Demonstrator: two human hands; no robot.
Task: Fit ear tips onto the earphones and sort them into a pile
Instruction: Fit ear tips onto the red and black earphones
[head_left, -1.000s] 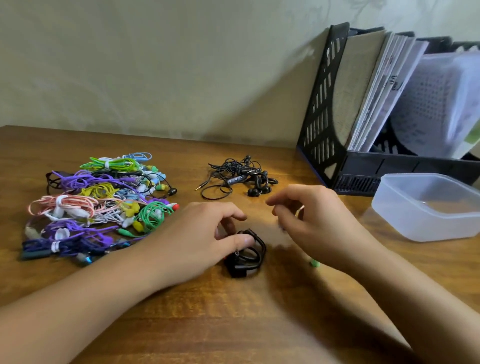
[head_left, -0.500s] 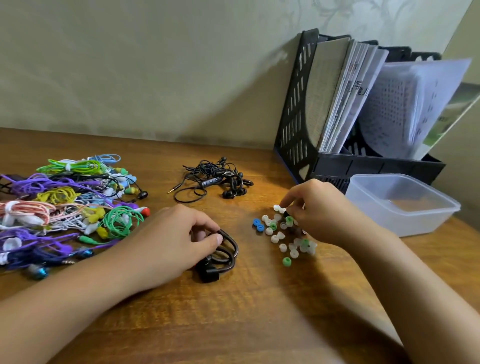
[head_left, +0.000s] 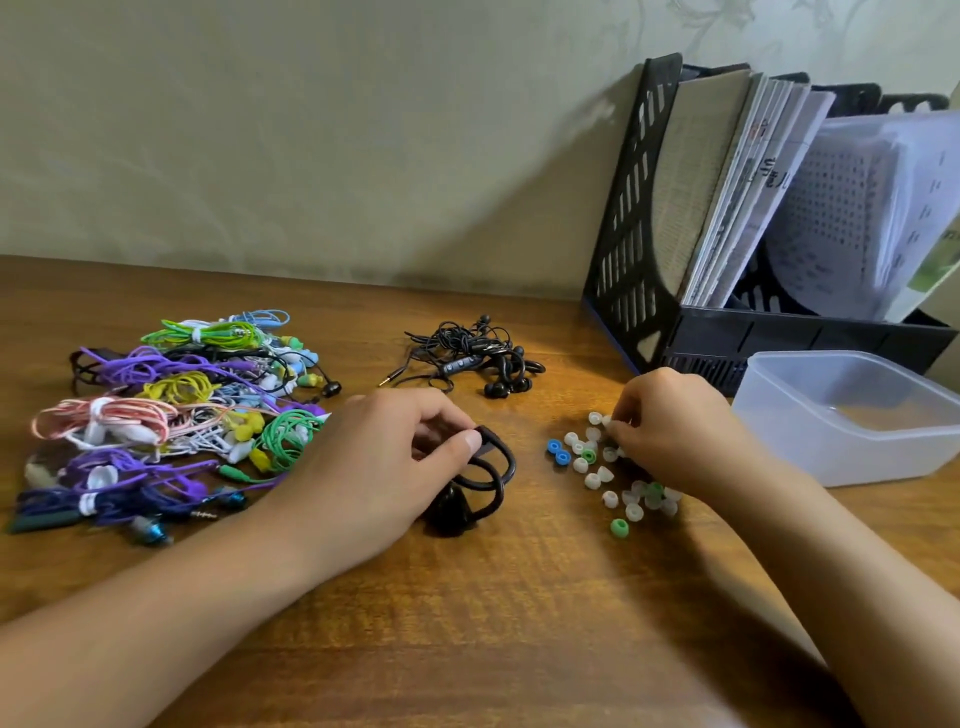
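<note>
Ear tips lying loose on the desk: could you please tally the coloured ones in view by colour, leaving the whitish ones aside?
Blue ear tips: 2
Green ear tips: 3
Total: 5 in view

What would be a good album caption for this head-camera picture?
Left hand holds black ear-hook earphones while right hand picks among loose ear tips on the wooden table.

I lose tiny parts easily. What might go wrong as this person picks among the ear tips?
The loose ear tips lie scattered on the bare desk under the right hand; its wrist may sweep some away. The clear container beside them holds none. The left hand grips black ear-hook earphones; white or green tips would mismatch.
</note>
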